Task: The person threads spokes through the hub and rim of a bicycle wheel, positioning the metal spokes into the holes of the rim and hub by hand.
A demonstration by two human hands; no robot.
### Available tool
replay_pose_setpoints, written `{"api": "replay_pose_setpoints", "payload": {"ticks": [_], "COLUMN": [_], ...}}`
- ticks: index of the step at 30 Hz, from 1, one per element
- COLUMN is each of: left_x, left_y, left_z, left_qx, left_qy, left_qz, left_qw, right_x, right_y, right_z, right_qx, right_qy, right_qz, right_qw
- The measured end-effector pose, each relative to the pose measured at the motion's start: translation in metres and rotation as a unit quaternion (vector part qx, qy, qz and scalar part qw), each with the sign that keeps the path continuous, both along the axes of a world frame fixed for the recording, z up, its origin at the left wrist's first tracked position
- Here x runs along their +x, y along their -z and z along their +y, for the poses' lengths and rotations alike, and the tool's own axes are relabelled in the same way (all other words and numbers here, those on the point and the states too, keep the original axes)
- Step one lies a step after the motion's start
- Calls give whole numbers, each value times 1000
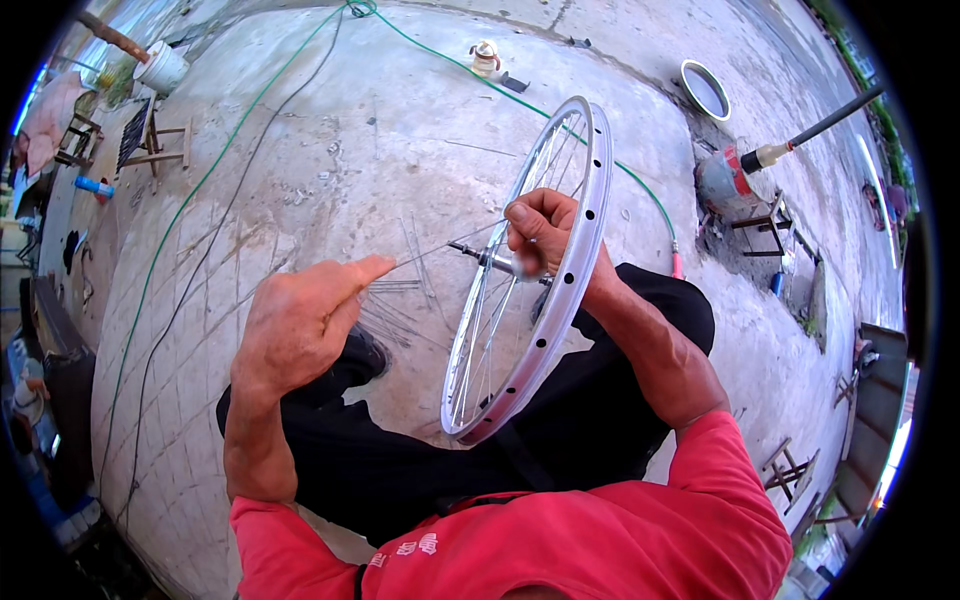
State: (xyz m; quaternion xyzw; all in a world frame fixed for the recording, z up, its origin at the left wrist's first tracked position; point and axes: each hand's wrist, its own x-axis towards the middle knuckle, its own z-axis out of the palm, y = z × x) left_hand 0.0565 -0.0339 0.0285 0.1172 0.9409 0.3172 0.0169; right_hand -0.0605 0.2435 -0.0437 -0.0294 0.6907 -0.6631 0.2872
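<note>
Red shirt (590,540), wheel (556,305) slanting lower left to upper right, axle (463,249) pointing left, right hand (548,232) pinching a spoke (430,254), left hand (300,325) curled, grip unclear

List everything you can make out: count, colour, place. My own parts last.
Spoked wheel: one, silver, centre
Thin spoke: one, grey, between hands
Loose spokes: several, grey, floor left of wheel
Hose: one, green, across the floor
Cable: one, dark, left floor
Container: one, pale and brown, top centre
Ring: one, white, upper right
Buckets: two, whitish, upper left and right
Stools: several, dark, both sides
Trousers: one pair, black, lower centre
Shirt: one, red, bottom
Left hand: one, bare, left of wheel
Right hand: one, bare, at wheel
</note>
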Motion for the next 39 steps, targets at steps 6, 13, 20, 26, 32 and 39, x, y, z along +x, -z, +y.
{"api": "replay_pose_setpoints", "payload": {"ticks": [6,13,20,26,32,39], "left_x": [1,0,-4,-9,4,-12], "left_y": [-3,3,8,7,32,67], "left_z": [-1,-4,-7,5,33,38], "left_qx": [-38,-74,-84,-69,297,575], "left_qy": [-17,-37,-43,-64,-147,-201], "left_qz": [28,104,135,317,-118,-167], "left_qw": [999,991,986,944,936,775], "right_x": [-1,0,1,3,2,13], "right_y": [-1,-2,-7,-8,-8,-9], "right_z": [-5,-8,-11,-10,-17,-34], "right_qx": [22,36,61,30,19,33], "right_qy": [-19,-37,-81,-69,-46,-80], "right_qz": [13,24,38,20,12,68], "right_qw": [999,998,994,997,999,994]}}
